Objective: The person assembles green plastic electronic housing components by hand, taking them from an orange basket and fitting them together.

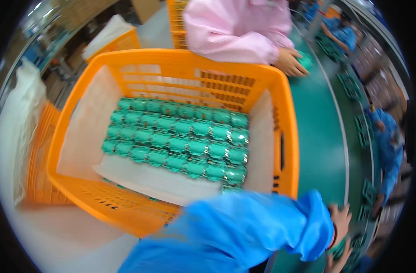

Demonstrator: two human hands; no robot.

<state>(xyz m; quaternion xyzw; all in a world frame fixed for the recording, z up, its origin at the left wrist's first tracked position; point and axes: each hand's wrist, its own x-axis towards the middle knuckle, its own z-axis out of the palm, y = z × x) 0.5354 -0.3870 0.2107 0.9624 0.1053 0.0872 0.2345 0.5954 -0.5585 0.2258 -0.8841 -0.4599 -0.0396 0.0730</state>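
Note:
My left arm, in a blue sleeve, crosses the front of the orange basket [287, 136] toward the right. Past its cuff, my left hand [340, 223] is over the green work surface, fingers somewhat spread and blurred. Close below it, at the lower right edge, is my right hand [339, 261], partly cut off. A green plastic part [337, 249] sits between the two hands, against the right hand's fingers; its far side is hidden. Inside the basket, several rows of green molded parts [171, 136] lie side by side, with a white liner sheet [149, 177] in front of them.
A co-worker in a pink sleeve [235, 32] handles a green part [304, 61] beyond the basket. The green conveyor belt [319, 132] runs along the right, with blue-clad people [388, 145] and green parts across it. Other orange baskets [42, 159] stand left.

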